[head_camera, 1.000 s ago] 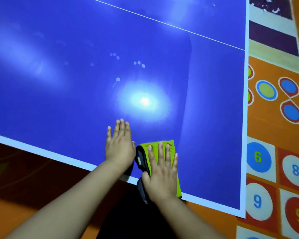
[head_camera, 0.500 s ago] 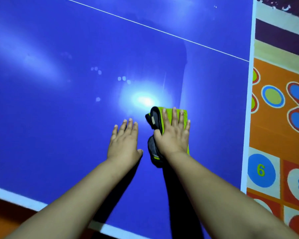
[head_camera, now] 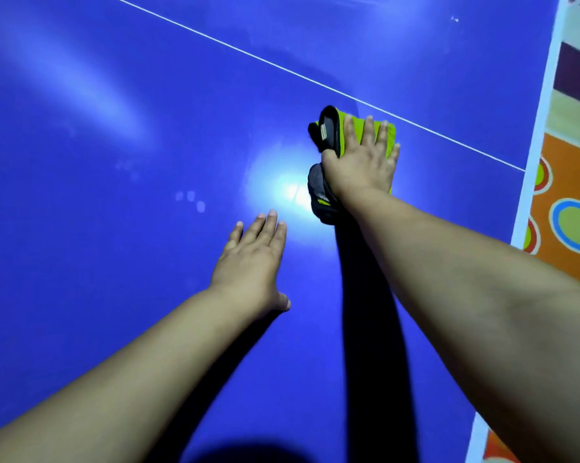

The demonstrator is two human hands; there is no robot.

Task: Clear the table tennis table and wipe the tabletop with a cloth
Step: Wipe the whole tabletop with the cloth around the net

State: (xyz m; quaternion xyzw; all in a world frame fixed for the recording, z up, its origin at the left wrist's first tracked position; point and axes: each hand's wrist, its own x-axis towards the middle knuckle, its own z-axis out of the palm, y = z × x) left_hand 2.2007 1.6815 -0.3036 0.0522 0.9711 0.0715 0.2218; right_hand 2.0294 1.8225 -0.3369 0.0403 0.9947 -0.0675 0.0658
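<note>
The blue table tennis tabletop (head_camera: 121,279) fills most of the view, with a thin white centre line running diagonally across it. A yellow-green cloth (head_camera: 385,132) with a black and grey edge lies flat on the table just below that line. My right hand (head_camera: 362,162) presses palm-down on the cloth, fingers spread over it. My left hand (head_camera: 251,262) rests flat on the bare tabletop, nearer to me and to the left, holding nothing. A few pale smudge marks show left of the bright light reflection.
The table's white right edge (head_camera: 532,155) runs down the right side. Beyond it lies an orange floor mat (head_camera: 572,182) with coloured circles. My shadow falls across the near part of the table.
My right hand has pushed the cloth away from me, from near the table's front edge up to the white centre line. My left hand stayed flat on the table.
</note>
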